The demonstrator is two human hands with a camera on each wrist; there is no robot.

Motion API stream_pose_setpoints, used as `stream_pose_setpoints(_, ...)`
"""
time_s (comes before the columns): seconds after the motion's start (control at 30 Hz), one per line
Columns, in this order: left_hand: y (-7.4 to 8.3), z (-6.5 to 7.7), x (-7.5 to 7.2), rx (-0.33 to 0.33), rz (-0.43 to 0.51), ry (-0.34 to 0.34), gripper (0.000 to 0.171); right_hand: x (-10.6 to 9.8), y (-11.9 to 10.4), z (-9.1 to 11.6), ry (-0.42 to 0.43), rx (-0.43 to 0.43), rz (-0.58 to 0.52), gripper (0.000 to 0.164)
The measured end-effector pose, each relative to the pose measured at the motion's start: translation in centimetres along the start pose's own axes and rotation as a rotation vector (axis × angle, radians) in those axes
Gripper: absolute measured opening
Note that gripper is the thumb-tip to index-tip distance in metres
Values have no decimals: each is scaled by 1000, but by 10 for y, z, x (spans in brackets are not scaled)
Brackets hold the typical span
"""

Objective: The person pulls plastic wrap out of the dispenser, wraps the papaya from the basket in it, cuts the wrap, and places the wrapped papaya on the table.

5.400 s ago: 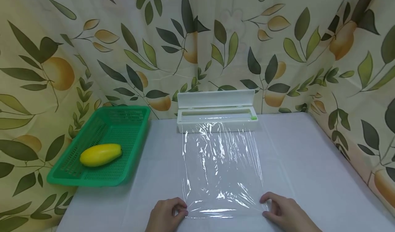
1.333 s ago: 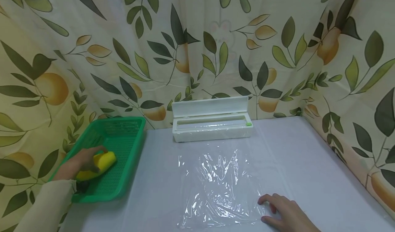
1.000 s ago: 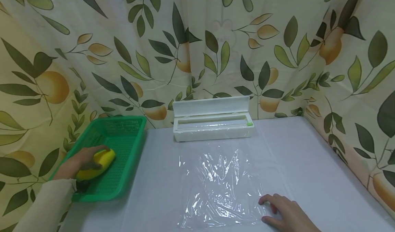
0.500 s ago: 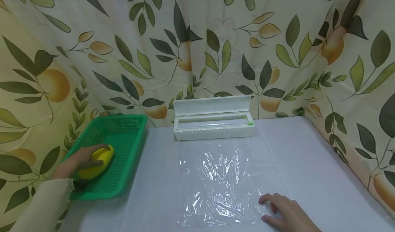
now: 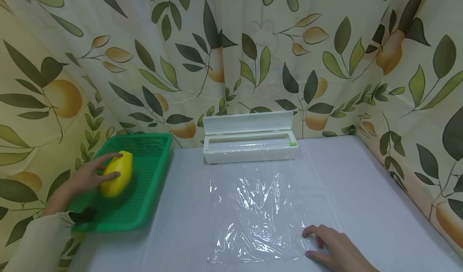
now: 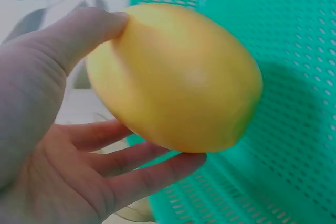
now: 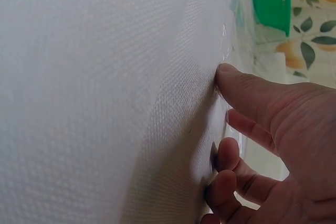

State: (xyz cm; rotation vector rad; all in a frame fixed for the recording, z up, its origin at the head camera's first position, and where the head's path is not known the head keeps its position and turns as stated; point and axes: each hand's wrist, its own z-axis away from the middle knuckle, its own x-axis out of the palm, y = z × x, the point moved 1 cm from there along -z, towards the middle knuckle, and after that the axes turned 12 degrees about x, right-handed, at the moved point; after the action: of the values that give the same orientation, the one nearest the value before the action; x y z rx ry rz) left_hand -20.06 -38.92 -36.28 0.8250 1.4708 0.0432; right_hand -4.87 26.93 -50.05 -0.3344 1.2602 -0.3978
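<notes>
My left hand (image 5: 92,174) grips a yellow papaya (image 5: 118,174) over the green basket (image 5: 164,171). In the left wrist view the thumb presses one side of the papaya (image 6: 184,77) and the fingers spread along the other, with basket mesh visible beyond it. A sheet of clear plastic wrap (image 5: 257,219) lies flat and wrinkled on the table, separate from its dispenser. At the sheet's lower right corner rests my right hand (image 5: 334,246), thumb and forefinger apart. The right wrist view has its fingertips touching down at the edge of the film, nothing pinched.
A white wrap dispenser box (image 5: 249,155) stands at the table's back edge, lid raised, with a small green slider (image 5: 292,144) at its right end. White cloth (image 5: 347,183) covers the table. A patterned curtain (image 5: 246,91) hangs behind and at both sides.
Earlier both hands held the film, which still ran from the dispenser; now it lies separate. The left hand moved to the basket, gripped the papaya and raised and tilted it. The right hand barely moved.
</notes>
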Motion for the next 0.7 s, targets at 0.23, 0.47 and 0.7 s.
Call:
stream_pose_setpoints(0.23, 22, -3, -20, 50, 23, 122, 62, 0, 0, -1, -6, 14, -4, 47)
stream_pose_setpoints(0.47, 61, -20, -27, 144, 30, 190, 65, -1, -1, -1, -19, -33, -15, 45)
stream_pose_setpoints(0.7, 119, -51, -5, 310, 82, 148, 61, -1, -3, -1, -4, -61, -27, 44)
